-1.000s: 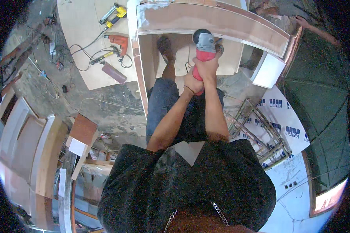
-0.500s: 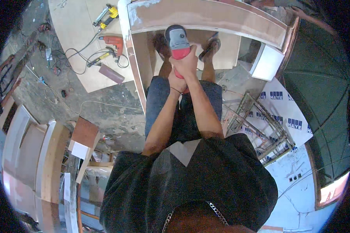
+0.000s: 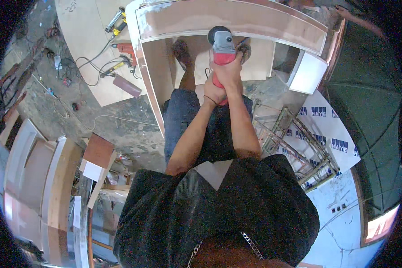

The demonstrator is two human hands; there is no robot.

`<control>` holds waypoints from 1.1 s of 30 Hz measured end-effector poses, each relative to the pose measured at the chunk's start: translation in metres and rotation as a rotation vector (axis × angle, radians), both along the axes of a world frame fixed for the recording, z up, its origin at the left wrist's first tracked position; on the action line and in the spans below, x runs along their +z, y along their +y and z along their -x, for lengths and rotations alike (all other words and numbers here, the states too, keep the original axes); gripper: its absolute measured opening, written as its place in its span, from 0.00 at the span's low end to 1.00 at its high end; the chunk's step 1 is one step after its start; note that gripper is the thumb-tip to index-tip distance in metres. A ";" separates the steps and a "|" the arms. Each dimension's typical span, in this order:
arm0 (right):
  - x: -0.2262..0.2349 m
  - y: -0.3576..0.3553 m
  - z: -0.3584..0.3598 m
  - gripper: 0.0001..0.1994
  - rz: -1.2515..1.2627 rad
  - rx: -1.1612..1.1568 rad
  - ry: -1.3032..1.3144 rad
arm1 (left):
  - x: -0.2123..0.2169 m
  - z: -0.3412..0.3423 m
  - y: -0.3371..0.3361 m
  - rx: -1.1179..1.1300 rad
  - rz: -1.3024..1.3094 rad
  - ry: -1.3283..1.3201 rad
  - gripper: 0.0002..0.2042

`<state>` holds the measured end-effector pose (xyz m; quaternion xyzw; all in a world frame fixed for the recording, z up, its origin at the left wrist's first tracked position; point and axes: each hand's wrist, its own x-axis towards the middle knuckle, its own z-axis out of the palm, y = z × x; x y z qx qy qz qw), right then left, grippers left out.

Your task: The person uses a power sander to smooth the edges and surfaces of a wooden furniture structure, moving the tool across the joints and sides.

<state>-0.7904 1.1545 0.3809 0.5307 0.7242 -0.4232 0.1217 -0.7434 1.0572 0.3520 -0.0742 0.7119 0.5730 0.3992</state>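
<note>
A red and grey power sander (image 3: pixel 224 44) with a dark round head is held out in front of me. My right hand (image 3: pixel 228 73) wraps round its red body just behind the grey part. Farther back, nearer to me, my left hand (image 3: pixel 214 92) is closed round the rear of the same tool. The sander's head lies against or just over the pale lower edge of a curved wooden panel (image 3: pixel 178 20); whether it touches cannot be made out. Patches of white show on that panel's reddish-brown face.
Left of the panel, an orange drill (image 3: pixel 124 48), a yellow and black power tool (image 3: pixel 118 27) and a brown block (image 3: pixel 127 85) lie on a plywood sheet (image 3: pixel 87 44) among cables. A white box (image 3: pixel 308 72) and a metal frame (image 3: pixel 299 147) stand at right. Wooden furniture parts (image 3: pixel 53 178) fill the lower left.
Both my hands and the sander have shifted right along the panel's lower edge. My grip is unchanged.
</note>
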 end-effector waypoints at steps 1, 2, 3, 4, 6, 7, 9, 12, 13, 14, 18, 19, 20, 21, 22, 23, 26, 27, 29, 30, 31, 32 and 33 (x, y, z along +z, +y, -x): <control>-0.003 0.006 -0.003 0.41 -0.022 0.005 -0.008 | 0.000 -0.003 0.006 -0.019 0.026 -0.005 0.33; -0.005 0.012 -0.008 0.42 -0.044 0.009 -0.017 | 0.000 -0.006 0.012 -0.039 0.043 0.000 0.32; -0.007 0.018 -0.012 0.42 -0.053 0.000 -0.049 | 0.001 -0.009 0.019 -0.073 0.089 -0.006 0.32; -0.009 0.024 -0.016 0.43 -0.059 0.004 -0.005 | 0.002 -0.013 0.026 -0.021 0.050 0.003 0.32; -0.010 0.035 -0.026 0.45 -0.043 -0.016 0.033 | 0.005 -0.019 0.041 0.028 0.050 -0.044 0.31; -0.011 0.042 -0.029 0.45 -0.029 -0.019 0.024 | 0.006 -0.020 0.047 0.026 0.063 -0.031 0.31; -0.013 0.056 -0.034 0.46 -0.007 -0.028 0.013 | 0.008 -0.023 0.059 -0.025 0.130 -0.087 0.30; -0.014 0.082 -0.040 0.45 -0.046 -0.003 0.011 | 0.007 -0.029 0.079 -0.079 0.103 -0.032 0.30; -0.012 0.091 -0.044 0.42 -0.036 -0.040 0.031 | 0.005 -0.033 0.088 -0.083 0.095 -0.039 0.30; -0.010 0.101 -0.049 0.40 -0.030 -0.072 0.042 | 0.003 -0.037 0.099 -0.074 0.076 -0.021 0.30; -0.008 0.136 -0.070 0.35 -0.074 -0.129 0.073 | -0.005 -0.061 0.136 -0.094 0.040 0.018 0.29; -0.009 0.145 -0.075 0.35 -0.074 -0.130 0.048 | -0.006 -0.067 0.144 -0.095 0.058 0.034 0.29; -0.010 0.154 -0.080 0.35 -0.074 -0.130 0.023 | -0.008 -0.071 0.153 -0.099 0.088 0.037 0.29; -0.012 0.163 -0.084 0.35 -0.073 -0.130 0.001 | -0.009 -0.075 0.160 -0.117 0.130 0.018 0.29; -0.013 0.170 -0.088 0.36 -0.087 -0.134 0.011 | -0.009 -0.078 0.167 -0.124 0.138 0.036 0.29; -0.014 0.179 -0.091 0.36 -0.103 -0.140 0.023 | -0.008 -0.081 0.174 -0.147 0.156 0.031 0.29; -0.009 0.194 -0.101 0.38 -0.139 -0.110 0.004 | -0.002 -0.089 0.188 -0.175 0.229 0.017 0.30; -0.006 0.194 -0.103 0.38 -0.093 -0.120 0.035 | 0.000 -0.092 0.190 -0.179 0.201 0.026 0.30; 0.000 0.187 -0.101 0.39 -0.049 -0.086 0.108 | 0.004 -0.094 0.184 -0.101 0.105 0.059 0.31; 0.001 0.179 -0.095 0.39 -0.056 -0.043 0.153 | 0.004 -0.095 0.178 -0.020 0.033 0.087 0.32; 0.002 0.167 -0.089 0.40 -0.059 -0.002 0.192 | 0.004 -0.096 0.170 0.042 -0.043 0.113 0.33; 0.003 0.156 -0.083 0.40 -0.044 0.033 0.188 | 0.001 -0.095 0.160 0.076 -0.008 0.115 0.33; 0.003 0.149 -0.075 0.43 0.002 0.099 0.132 | -0.004 -0.091 0.149 0.093 0.018 0.123 0.34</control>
